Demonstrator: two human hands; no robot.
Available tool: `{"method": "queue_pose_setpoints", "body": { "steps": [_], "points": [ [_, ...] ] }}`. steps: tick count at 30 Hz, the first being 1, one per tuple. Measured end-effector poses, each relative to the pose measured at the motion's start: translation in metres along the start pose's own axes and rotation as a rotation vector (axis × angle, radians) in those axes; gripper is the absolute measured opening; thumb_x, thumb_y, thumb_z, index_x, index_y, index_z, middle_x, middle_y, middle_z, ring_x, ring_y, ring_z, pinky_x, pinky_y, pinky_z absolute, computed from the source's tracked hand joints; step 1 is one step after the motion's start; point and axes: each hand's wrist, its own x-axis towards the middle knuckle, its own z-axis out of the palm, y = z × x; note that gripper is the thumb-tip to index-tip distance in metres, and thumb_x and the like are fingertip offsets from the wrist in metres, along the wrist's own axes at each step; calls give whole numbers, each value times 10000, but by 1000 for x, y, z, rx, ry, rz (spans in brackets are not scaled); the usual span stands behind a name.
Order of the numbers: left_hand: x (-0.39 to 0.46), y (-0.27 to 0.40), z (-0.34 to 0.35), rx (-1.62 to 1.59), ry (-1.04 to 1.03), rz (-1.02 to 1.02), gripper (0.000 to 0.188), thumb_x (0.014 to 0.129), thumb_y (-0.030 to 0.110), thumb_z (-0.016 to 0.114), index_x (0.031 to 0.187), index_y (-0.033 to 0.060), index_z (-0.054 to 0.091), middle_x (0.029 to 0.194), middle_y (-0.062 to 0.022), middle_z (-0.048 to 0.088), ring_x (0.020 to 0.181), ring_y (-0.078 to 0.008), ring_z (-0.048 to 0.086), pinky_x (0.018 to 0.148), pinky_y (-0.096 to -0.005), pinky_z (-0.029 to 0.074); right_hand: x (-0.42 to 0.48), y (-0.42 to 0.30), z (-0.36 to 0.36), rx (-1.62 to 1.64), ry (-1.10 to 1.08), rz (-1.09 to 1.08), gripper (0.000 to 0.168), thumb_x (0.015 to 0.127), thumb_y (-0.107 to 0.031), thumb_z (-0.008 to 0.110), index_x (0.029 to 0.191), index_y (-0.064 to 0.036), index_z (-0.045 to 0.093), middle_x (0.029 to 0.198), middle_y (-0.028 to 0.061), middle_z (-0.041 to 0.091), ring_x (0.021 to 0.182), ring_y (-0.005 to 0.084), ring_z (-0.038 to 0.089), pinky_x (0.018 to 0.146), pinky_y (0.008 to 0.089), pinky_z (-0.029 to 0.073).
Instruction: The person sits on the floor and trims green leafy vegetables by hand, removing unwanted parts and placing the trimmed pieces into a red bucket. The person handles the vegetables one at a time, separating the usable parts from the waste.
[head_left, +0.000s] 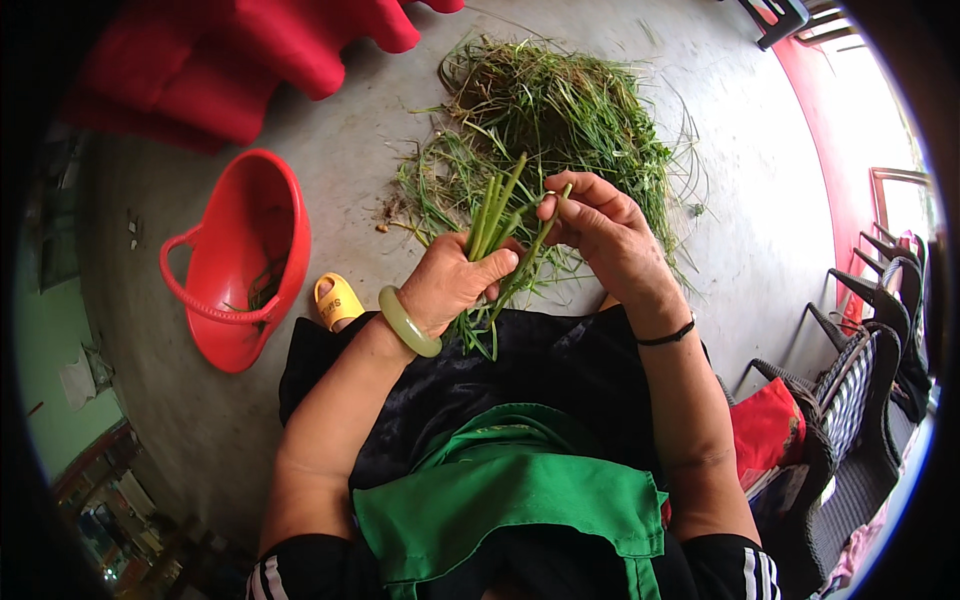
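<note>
My left hand (461, 270) is wrapped around a small bunch of green stalks (493, 210), whose pale cut ends point up and whose leafy tips hang below the fist over my lap. Thumb and fingertips of my right hand (611, 229) pinch the top end of a single green stalk (541, 240). That stalk slants down beside the bunch, its lower part passing close to my left thumb. A large heap of long grassy greens (570, 112) lies on the floor just beyond both hands, with dry brown roots or stems mixed in.
A red plastic basket (225, 262) with a handle stands at left, some greens inside. Red cloth (247, 60) drapes at the upper left. Dark woven chairs (855, 442), one bearing a red item (769, 427), line the right. My yellow slipper (337, 301) is on the concrete floor (360, 172).
</note>
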Motion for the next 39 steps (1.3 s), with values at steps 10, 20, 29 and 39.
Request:
{"method": "queue_pose_setpoints", "body": {
  "steps": [10,20,29,39],
  "points": [
    [3,-12,2,208,145,181,92,751,86,639,762,27,571,669,20,524,623,-62,460,565,-231,396,8,9,6,92,-6,-47,193,870,-127,507,1039,-37,526,886,18,593,740,76,530,735,234,457],
    [-10,-3,-3,250,196,203,39,796,58,592,825,32,587,695,68,520,636,-24,446,568,-180,375,3,22,29,-427,-17,-4,202,797,-184,630,860,-10,548,723,-4,555,642,68,503,582,206,424],
    [-20,-10,-12,364,239,153,52,769,55,608,777,42,559,678,72,493,619,-27,434,557,-188,376,4,30,34,-666,-67,43,147,801,-122,583,829,23,579,642,28,579,593,70,533,547,226,445],
    [-18,-20,-33,313,239,269,45,792,54,577,825,64,549,709,45,521,630,-36,459,559,-186,377,7,6,3,-248,209,-145,121,856,-134,497,827,-38,565,756,36,569,607,106,522,608,243,449]
  ]
}}
